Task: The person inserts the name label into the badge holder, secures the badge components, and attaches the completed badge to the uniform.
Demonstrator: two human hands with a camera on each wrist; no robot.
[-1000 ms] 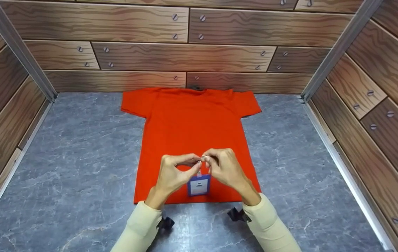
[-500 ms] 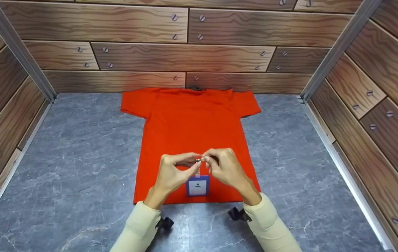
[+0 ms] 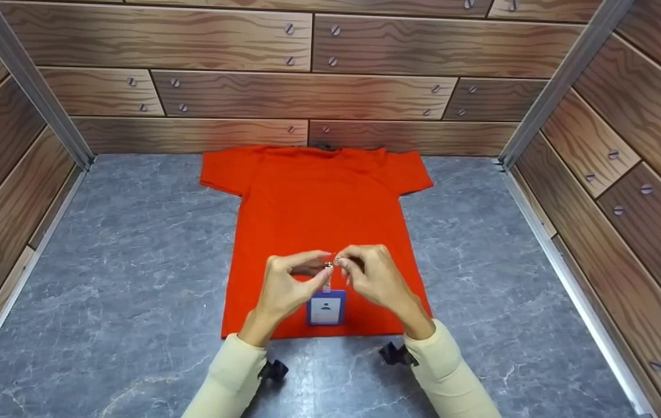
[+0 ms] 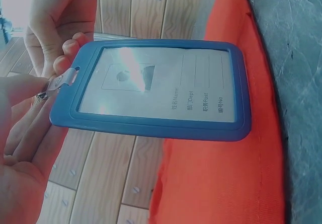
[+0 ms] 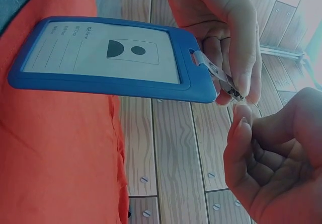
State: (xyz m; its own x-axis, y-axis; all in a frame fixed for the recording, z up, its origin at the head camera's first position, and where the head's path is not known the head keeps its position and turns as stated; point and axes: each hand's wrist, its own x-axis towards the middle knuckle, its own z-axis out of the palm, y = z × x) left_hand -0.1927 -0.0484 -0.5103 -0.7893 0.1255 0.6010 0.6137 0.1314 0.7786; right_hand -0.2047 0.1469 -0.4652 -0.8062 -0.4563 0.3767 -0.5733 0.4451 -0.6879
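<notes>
In the head view a blue-framed ID badge hangs upright by its clip above the lower part of a red T-shirt. The thumb and fingers of my left hand pinch the badge's metal clip. Just right of it, my right hand has thumb and index finger pinched at the clip's end, the other fingers curled. What lies between these fingertips is too small to make out well. A clear strap joins the clip to the badge, whose card shows a portrait symbol and text lines.
The T-shirt lies spread flat on a grey marbled surface, collar toward the back. Wood-patterned panels stand behind and at both sides, with metal rails along the edges. Black wrist cameras sit below both sleeves.
The badge and clip have shifted slightly left. My left index fingertip has lifted a little from the clip. My right hand has hardly moved.
</notes>
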